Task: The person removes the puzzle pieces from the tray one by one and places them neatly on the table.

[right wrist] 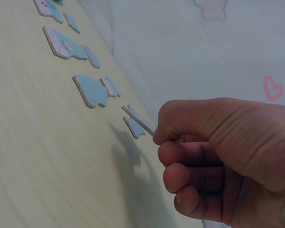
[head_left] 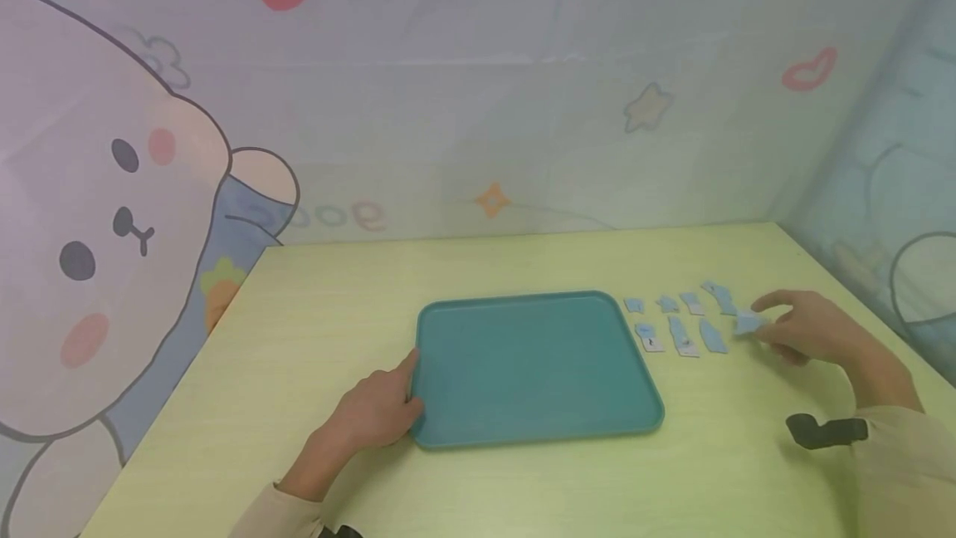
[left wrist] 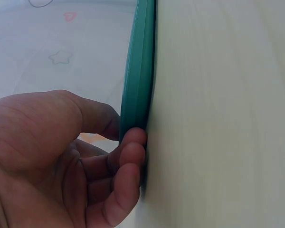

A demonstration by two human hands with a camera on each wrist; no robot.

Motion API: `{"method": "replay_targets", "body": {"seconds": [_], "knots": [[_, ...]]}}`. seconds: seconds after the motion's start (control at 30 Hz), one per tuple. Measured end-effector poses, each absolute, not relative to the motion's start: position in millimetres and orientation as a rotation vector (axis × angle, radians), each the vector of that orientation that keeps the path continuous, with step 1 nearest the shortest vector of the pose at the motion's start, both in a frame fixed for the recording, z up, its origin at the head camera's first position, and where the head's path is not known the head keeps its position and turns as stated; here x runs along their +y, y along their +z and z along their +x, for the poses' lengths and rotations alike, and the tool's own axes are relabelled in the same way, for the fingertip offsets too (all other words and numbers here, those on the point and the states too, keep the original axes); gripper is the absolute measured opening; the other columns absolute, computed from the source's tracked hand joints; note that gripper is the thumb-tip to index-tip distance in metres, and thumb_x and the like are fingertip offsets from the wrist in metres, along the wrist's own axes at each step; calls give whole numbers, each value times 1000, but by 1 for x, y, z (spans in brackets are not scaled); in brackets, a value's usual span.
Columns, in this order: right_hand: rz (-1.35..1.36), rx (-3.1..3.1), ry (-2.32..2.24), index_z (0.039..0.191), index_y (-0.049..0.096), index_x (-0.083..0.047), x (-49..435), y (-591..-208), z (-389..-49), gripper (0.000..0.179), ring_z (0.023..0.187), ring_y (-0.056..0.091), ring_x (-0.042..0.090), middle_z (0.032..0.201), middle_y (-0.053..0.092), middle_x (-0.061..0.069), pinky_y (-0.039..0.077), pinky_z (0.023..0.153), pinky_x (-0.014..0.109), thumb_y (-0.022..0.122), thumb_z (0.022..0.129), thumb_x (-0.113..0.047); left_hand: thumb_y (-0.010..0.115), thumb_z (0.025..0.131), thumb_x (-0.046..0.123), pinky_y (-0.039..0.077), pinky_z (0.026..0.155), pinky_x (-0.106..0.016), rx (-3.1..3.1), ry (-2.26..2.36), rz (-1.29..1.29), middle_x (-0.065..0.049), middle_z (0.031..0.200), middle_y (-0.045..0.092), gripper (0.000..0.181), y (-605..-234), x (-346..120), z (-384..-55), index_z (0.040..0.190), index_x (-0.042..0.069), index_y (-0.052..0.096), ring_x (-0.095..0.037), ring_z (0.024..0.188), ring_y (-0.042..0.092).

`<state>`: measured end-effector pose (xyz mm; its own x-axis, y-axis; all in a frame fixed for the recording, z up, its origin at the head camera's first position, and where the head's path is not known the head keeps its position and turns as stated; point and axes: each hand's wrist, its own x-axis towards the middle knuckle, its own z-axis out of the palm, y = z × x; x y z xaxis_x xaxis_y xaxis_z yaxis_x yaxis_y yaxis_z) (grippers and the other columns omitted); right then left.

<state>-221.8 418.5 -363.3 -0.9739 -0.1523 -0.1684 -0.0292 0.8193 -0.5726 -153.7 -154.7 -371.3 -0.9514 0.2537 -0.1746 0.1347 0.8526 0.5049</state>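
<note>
A teal tray (head_left: 534, 368) lies flat on the table. At its left edge is my left hand (head_left: 377, 407); in the left wrist view the thumb and curled fingers (left wrist: 133, 156) of this hand hold the tray's rim (left wrist: 138, 76). To the right of the tray, my right hand (head_left: 817, 329) pinches a light-blue puzzle piece (head_left: 747, 322) by its edge. The right wrist view shows this piece (right wrist: 138, 118) edge-on between thumb and forefinger, above the tabletop. Several flat blue-and-white puzzle pieces (head_left: 713, 337) lie in two rough rows between the tray and my right hand.
The pale yellow table (head_left: 314, 314) meets a printed cloth backdrop (head_left: 463, 106) at its back edge. A large cartoon bear (head_left: 112, 214) is printed on the left side. Another cloth (head_left: 896, 148) hangs along the right.
</note>
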Motion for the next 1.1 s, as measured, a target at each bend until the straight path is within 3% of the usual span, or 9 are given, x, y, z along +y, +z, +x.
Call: {"method": "replay_targets", "body": {"seconds": [0.27, 0.6, 0.8, 0.93, 1.1], "knots": [[-107, 2781, -819, 144, 46, 15, 420, -369, -223, 62, 53, 48, 13, 59, 52, -2, 48, 59, 32, 62, 90, -13, 52, 97, 11, 24, 47, -25, 2791, 737, 300, 5, 53, 37, 74, -371, -156, -154, 164, -7, 27, -8, 46, 30], [-113, 2805, -798, 143, 48, 15, 423, -378, -222, 65, 60, 54, 13, 67, 59, -3, 48, 59, 30, 64, 87, -13, 53, 97, 12, 25, 47, -25, 2791, 735, 293, 5, 53, 38, 74, -374, -154, -155, 164, -6, 27, -9, 46, 31], [-173, 2877, -813, 147, 47, 11, 422, -370, -222, 60, 56, 49, 12, 67, 54, -1, 46, 58, 31, 64, 96, -16, 52, 97, 12, 24, 47, -25, 2788, 742, 308, 5, 53, 37, 74, -374, -153, -158, 164, -6, 27, -8, 47, 28], [-243, 2955, -758, 146, 50, 8, 408, -357, -224, 55, 59, 57, 14, 74, 66, 3, 48, 60, 33, 62, 103, -24, 53, 99, 14, 25, 48, -26, 2779, 751, 283, 5, 54, 39, 73, -375, -156, -157, 165, -4, 27, -9, 47, 31], [-303, 3053, -691, 144, 54, 4, 382, -337, -227, 54, 78, 71, 22, 93, 78, 11, 53, 70, 41, 61, 105, -32, 55, 100, 18, 28, 47, -27, 2822, 740, 226, 3, 55, 44, 72, -367, -165, -156, 165, -2, 29, -11, 47, 36]]}}
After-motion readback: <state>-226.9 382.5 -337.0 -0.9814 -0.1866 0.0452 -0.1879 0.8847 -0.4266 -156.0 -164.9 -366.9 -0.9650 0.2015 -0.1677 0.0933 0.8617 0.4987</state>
